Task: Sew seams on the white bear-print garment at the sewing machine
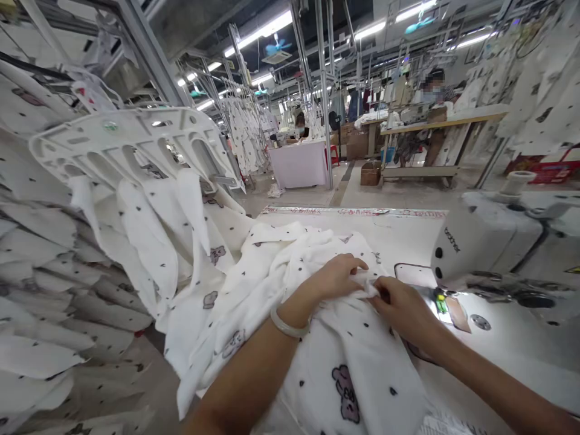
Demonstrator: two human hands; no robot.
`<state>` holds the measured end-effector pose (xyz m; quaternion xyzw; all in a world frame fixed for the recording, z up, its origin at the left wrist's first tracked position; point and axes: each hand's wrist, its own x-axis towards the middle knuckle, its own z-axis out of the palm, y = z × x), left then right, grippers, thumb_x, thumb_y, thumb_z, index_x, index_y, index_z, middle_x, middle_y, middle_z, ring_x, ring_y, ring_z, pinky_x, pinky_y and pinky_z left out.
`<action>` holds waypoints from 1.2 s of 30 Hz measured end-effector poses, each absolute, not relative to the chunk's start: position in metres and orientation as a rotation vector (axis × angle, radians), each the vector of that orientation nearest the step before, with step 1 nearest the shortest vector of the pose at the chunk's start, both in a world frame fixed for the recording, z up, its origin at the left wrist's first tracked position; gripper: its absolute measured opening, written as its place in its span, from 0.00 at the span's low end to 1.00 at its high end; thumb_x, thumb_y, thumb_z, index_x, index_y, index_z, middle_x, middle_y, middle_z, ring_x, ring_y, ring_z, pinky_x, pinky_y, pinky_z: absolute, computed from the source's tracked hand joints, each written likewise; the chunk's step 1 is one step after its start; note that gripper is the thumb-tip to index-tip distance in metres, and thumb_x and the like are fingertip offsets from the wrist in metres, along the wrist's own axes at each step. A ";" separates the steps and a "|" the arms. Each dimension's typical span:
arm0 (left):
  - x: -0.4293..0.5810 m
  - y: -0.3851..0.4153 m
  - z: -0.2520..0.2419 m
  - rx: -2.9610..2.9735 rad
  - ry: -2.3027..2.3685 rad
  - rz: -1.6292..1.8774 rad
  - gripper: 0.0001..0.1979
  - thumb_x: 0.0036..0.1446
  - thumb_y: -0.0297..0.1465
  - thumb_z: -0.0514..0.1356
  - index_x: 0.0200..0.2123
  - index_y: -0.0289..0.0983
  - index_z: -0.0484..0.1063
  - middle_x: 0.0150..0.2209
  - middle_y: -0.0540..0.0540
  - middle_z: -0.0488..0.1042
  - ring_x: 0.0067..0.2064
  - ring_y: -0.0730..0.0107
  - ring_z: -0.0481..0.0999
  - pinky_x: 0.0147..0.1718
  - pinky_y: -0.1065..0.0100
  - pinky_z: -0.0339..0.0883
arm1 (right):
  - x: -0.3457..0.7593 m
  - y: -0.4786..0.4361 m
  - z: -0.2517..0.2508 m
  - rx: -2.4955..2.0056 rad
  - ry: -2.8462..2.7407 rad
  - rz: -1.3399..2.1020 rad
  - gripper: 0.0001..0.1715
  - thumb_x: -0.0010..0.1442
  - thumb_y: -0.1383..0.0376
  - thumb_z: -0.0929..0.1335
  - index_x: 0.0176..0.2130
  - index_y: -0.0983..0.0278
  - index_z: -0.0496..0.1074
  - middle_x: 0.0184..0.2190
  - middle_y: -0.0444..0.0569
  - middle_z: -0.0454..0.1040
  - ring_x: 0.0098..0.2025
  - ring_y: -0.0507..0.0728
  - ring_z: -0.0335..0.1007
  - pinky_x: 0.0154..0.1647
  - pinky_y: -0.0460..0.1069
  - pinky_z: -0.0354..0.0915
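A white fabric piece (317, 350) printed with small dark marks and mauve bears lies bunched over the sewing table, its front part hanging toward me. My left hand (339, 275), with a pale bangle at the wrist, is closed on a fold of this fabric. Close by on its right, my right hand (399, 305) pinches the same fold at its edge. Both sets of fingertips nearly meet, and the fingers partly hide the gripped edge. To the right of my hands stands the white sewing machine (484, 241), its lit needle area apart from the fabric.
At the left, a white plastic hanger rack (154, 133) holds several matching fabric pieces. More printed pieces (40, 302) hang in layers farther left. Beyond the table (408, 241), a person (435, 90) sits at another workstation, with a cardboard box (370, 173) on the floor.
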<state>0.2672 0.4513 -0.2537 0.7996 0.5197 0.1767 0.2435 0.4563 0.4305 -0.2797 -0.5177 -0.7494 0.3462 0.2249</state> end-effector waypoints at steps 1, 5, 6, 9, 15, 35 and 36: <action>0.267 0.451 -0.253 2.216 1.421 0.485 0.17 0.52 0.23 0.63 0.47 0.34 0.79 0.44 0.42 0.77 0.49 0.56 0.76 0.51 0.59 0.71 | 0.464 0.430 -0.279 -1.395 -2.056 0.996 0.12 0.57 0.56 0.67 0.29 0.59 0.63 0.27 0.42 0.66 0.30 0.55 0.62 0.32 0.51 0.58; 0.262 0.450 -0.243 2.313 1.453 0.599 0.13 0.53 0.19 0.57 0.37 0.35 0.78 0.43 0.43 0.77 0.50 0.58 0.75 0.51 0.62 0.70 | 0.501 0.419 -0.283 -1.266 -2.003 1.183 0.17 0.53 0.53 0.67 0.26 0.58 0.56 0.24 0.41 0.59 0.28 0.55 0.57 0.28 0.50 0.57; 0.261 0.449 -0.239 2.323 1.468 0.646 0.13 0.53 0.19 0.55 0.37 0.35 0.77 0.42 0.43 0.77 0.49 0.59 0.75 0.51 0.64 0.70 | 0.509 0.415 -0.285 -1.247 -1.989 1.230 0.17 0.54 0.52 0.67 0.26 0.58 0.56 0.24 0.41 0.59 0.28 0.55 0.58 0.28 0.50 0.58; 0.259 0.445 -0.228 2.335 1.481 0.745 0.14 0.54 0.19 0.51 0.36 0.35 0.75 0.39 0.45 0.77 0.43 0.65 0.76 0.46 0.68 0.70 | 0.527 0.408 -0.293 -1.226 -1.933 1.308 0.17 0.58 0.53 0.66 0.26 0.58 0.58 0.24 0.41 0.60 0.27 0.54 0.59 0.27 0.49 0.59; 0.275 0.430 -0.227 2.438 1.500 0.705 0.15 0.56 0.21 0.50 0.39 0.36 0.75 0.38 0.44 0.77 0.43 0.62 0.75 0.45 0.64 0.69 | 0.511 0.393 -0.289 -1.227 -1.762 1.179 0.29 0.57 0.43 0.71 0.51 0.55 0.71 0.55 0.52 0.73 0.57 0.66 0.69 0.57 0.59 0.67; 0.258 0.422 -0.210 1.975 0.969 0.536 0.12 0.57 0.30 0.58 0.41 0.37 0.79 0.39 0.49 0.80 0.37 0.68 0.75 0.39 0.69 0.67 | 0.517 0.392 -0.295 -1.138 -1.593 1.315 0.31 0.56 0.43 0.74 0.55 0.51 0.76 0.44 0.51 0.79 0.44 0.63 0.77 0.35 0.49 0.76; 0.258 0.422 -0.210 1.958 0.918 0.545 0.10 0.59 0.34 0.60 0.40 0.37 0.79 0.39 0.48 0.81 0.39 0.68 0.76 0.41 0.69 0.68 | 0.516 0.392 -0.293 -1.168 -1.640 1.261 0.30 0.55 0.42 0.74 0.52 0.53 0.78 0.44 0.52 0.80 0.44 0.63 0.77 0.35 0.49 0.77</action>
